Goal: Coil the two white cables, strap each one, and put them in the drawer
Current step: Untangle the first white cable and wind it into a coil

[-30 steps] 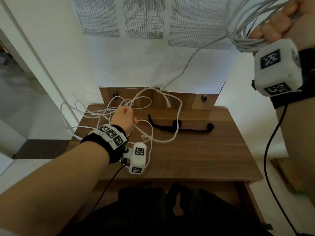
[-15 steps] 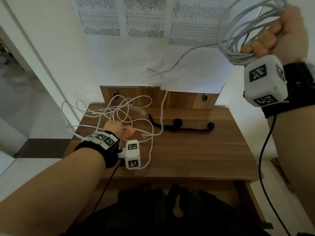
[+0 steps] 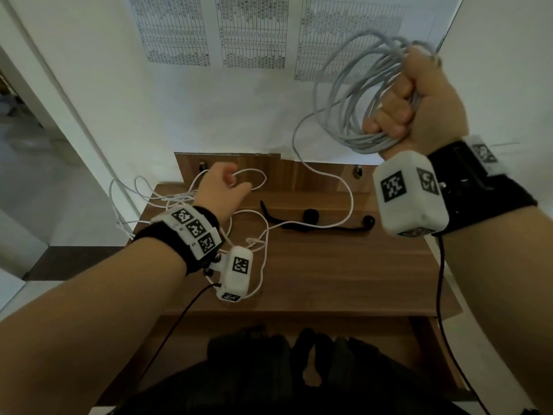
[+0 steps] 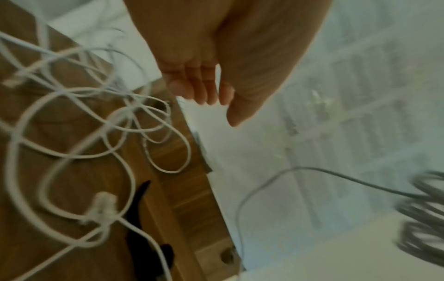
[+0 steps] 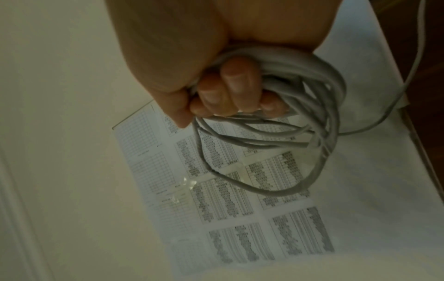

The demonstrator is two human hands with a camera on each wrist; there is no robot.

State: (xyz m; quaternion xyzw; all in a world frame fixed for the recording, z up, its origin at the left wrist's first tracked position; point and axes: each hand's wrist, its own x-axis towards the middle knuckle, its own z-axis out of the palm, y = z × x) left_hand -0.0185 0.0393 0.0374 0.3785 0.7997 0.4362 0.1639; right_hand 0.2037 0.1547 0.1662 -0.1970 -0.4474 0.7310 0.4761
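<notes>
A wooden worktop (image 3: pixel 344 274) with a raised back ledge carries a loose tangle of white cable (image 3: pixel 263 235) on its left half, some loops hanging over the left edge. Two black straps (image 3: pixel 302 224) lie near the back at the middle, a strand of cable crossing over them.

No word, number or brand can be read. White printed sheets (image 3: pixel 254 28) taped to the wall above the brown wooden desk (image 3: pixel 344 280) carry dense ruled tables, their rows of dark characters too small and blurred to make out; the right wrist view shows the same sheets (image 5: pixel 240 199), equally blurred. The white cube-shaped wrist modules (image 3: pixel 407 193) and the white wrist band plates (image 3: pixel 194 226) bear black-and-white square coded markers, without letters.
</notes>
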